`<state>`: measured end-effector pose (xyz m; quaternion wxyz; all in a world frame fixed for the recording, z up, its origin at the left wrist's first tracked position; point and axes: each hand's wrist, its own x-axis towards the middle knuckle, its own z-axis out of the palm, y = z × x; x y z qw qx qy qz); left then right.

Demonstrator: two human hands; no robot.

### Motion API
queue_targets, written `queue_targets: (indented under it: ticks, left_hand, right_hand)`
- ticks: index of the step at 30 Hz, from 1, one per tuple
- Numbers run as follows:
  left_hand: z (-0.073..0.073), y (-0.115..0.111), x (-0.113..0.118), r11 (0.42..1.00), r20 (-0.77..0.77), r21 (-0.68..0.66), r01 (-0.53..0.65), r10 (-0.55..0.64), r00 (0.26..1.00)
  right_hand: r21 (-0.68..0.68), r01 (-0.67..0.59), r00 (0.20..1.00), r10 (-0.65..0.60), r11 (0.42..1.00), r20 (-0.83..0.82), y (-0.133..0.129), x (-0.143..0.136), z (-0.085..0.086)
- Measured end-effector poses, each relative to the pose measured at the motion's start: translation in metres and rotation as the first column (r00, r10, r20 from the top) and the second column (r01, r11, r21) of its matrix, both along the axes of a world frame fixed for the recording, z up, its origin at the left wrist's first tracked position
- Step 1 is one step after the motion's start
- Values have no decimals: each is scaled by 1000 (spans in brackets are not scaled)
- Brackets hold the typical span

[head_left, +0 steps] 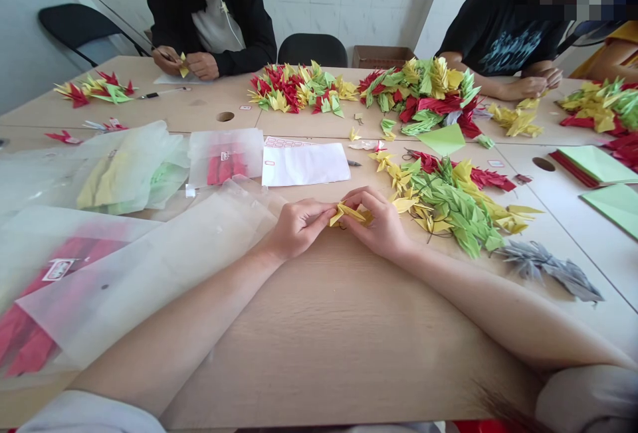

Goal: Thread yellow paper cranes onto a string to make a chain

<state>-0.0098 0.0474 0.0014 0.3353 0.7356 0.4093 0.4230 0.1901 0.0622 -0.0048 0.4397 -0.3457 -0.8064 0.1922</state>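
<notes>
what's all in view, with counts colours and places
folded paper: one, yellow, between hands
folded piles: several, multicoloured, far and right
bundle: one, grey, right
plastic pouches: several, translucent, left
labelled sheet: one, white, centre
paper stacks: two, green on top, far right
pens: two, partly dark, beyond hands
chairs: several, black, far side
box: one, brown, far side
tables: several, tan, joined
people: three, black or yellow clothes, far side
left hand: one, bare, centre
right hand: one, bare, centre

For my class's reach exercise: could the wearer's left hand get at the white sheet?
Probably yes: the white sheet lies just beyond the left hand across bare tabletop, though that hand holds yellow folded paper.
</notes>
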Motion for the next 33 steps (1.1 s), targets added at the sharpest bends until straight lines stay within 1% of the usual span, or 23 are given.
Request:
queue_targets:
  ticks: [2,3,5,8,10,11,13,15,16,18,21,23,24,26,28,29,31,33]
  left_hand:
    - [2,-2,1,1000,-23,16,17,-17,1000]
    - [2,-3,2,999,-36,32,8,-6,999]
    - [1,-3,5,996,-64,87,-36,41,997]
    - [-2,-1,7,980,-100,169,-107,125,987]
    - [-4,0,8,968,-98,209,-137,160,982]
    - [-5,0,7,963,-95,227,-147,172,980]
    - [-5,1,7,954,-88,258,-150,178,980]
    - [-5,2,6,952,-76,273,-138,164,984]
    - [-4,2,6,951,-64,278,-137,160,985]
    - [-2,1,6,944,-36,290,-158,176,984]
    - [1,1,6,928,-15,322,-187,203,979]
    - [1,0,6,953,-20,266,-148,159,987]
    - [0,0,6,971,-12,205,-122,128,992]
    - [-2,0,6,996,43,41,-80,78,996]
    - [-4,0,5,993,149,-105,-48,63,987]
    - [-5,0,5,987,205,-156,-30,63,977]
    - [-5,1,5,975,286,-224,9,57,956]
    - [-4,2,5,965,327,-260,36,53,944]
  right_hand:
    - [54,37,999,-39,998,37,1,1,-1]
    - [85,54,997,-59,995,59,1,1,-2]
    - [155,89,991,-104,984,88,2,3,-2]
    - [253,173,976,-200,952,86,3,5,-3]
    - [272,182,974,-211,945,79,3,6,-3]
    - [255,150,981,-176,955,79,3,6,-3]
    - [193,38,996,-52,981,67,3,7,-3]
    - [139,-65,997,60,988,40,2,7,-3]
    - [121,-97,995,95,988,27,2,6,-3]
    - [73,-125,992,125,989,8,0,6,-4]
    - [-45,-101,994,99,994,-52,-1,5,-4]
    - [-95,-85,994,77,992,-83,-2,4,-3]
    - [-101,-92,993,83,991,-86,-2,4,-2]
    - [-101,-120,992,114,988,-62,-1,4,0]
    - [-106,-134,991,132,985,-30,0,5,2]
    - [-113,-131,991,130,985,-17,0,5,2]
    - [-113,-105,994,106,988,-4,1,5,1]
    - [-95,-76,997,76,993,-6,1,5,-1]
